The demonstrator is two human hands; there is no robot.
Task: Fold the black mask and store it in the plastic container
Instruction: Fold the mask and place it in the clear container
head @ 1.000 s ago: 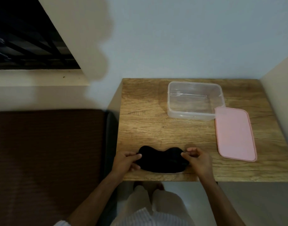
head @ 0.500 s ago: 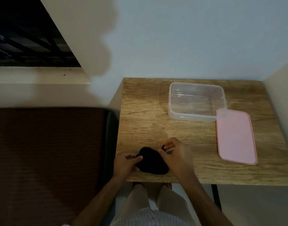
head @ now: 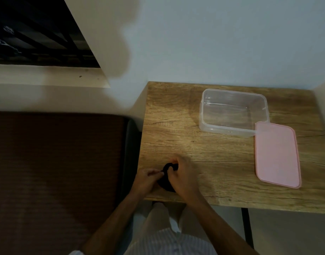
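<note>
The black mask lies folded near the front left corner of the wooden table. Most of it is hidden between my two hands. My left hand pinches its left edge with the fingertips. My right hand lies over its right side, fingers curled on the folded-over end. The clear plastic container stands open and empty at the back of the table, well apart from both hands.
A pink lid lies flat to the right of the container, its corner tucked under the container's rim. A dark brown cushion lies left of the table. Walls close off the table's back and right sides.
My right hand carried the mask's right end over to the left, folding it in half. It now meets my left hand, which stayed at the left edge. The camera view shifted slightly.
</note>
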